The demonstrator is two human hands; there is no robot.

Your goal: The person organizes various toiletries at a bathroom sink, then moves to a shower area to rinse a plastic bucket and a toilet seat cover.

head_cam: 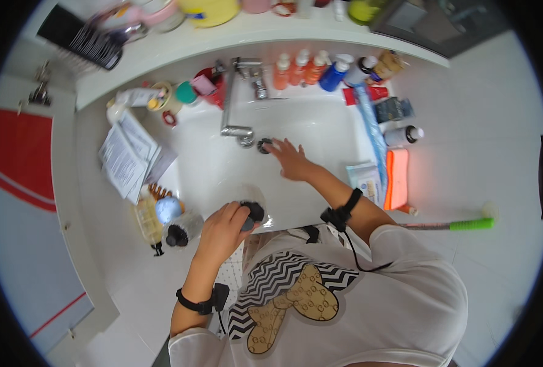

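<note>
My left hand [223, 229] is at the basin's front edge, its fingers round the dark cap of a clear bottle [255, 212]; the bottle's blurred see-through body leans over the white washbasin [216, 169]. My right hand [291, 159] reaches into the basin with its fingers spread. Its fingertips are over or against the dark drain [265, 146]; whether they touch it, I cannot tell. Just behind the drain hangs the spout of a chrome swivel faucet [238, 132]. A similar clear bottle with a black cap [182, 233] lies left of my left hand.
Papers [127, 158], a yellowish pump bottle [146, 220] and a blue ball-like item [168, 209] crowd the left rim. Pump bottles [315, 68] line the back under a shelf [253, 39]. On the right rim are a wipes pack [366, 181], an orange cloth [396, 179] and a green-handled tool [470, 224].
</note>
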